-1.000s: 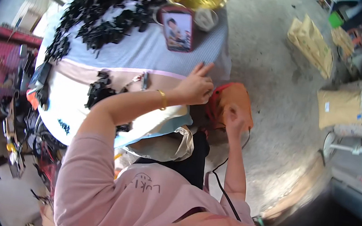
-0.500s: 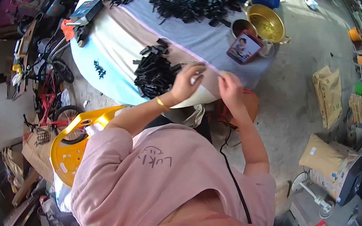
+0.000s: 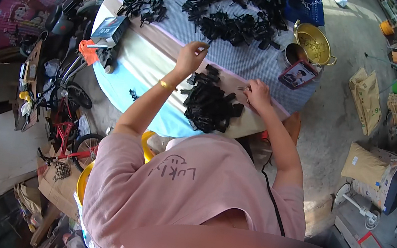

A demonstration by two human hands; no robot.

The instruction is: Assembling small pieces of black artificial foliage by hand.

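A heap of small black plastic pieces [image 3: 211, 105] lies on the near part of the cloth-covered table [image 3: 155, 88]. Beyond it spreads a larger pile of black pieces [image 3: 231, 25]. My left hand [image 3: 190, 59], with a gold bracelet at the wrist, is stretched toward that far pile. Its thumb and forefinger are curled into a pinch; what is between them is too small to name. My right hand [image 3: 259, 96] rests low at the right of the near heap, fingers bent together by the cloth. Tiny thin bits [image 3: 241, 88] lie by its fingertips, and what it pinches is hidden.
A gold two-handled pot [image 3: 314, 45], a metal cup [image 3: 295, 54], a phone [image 3: 297, 75] and a blue basket [image 3: 304, 6] stand at the table's right. A box [image 3: 111, 28] sits at its left edge. A yellow chair [image 3: 83, 184] is beside me; bicycles [image 3: 65, 129] stand left.
My hands were close together over the near heap's right side. The left has moved away to the far pile; the right has lowered to the cloth. The view has shifted.
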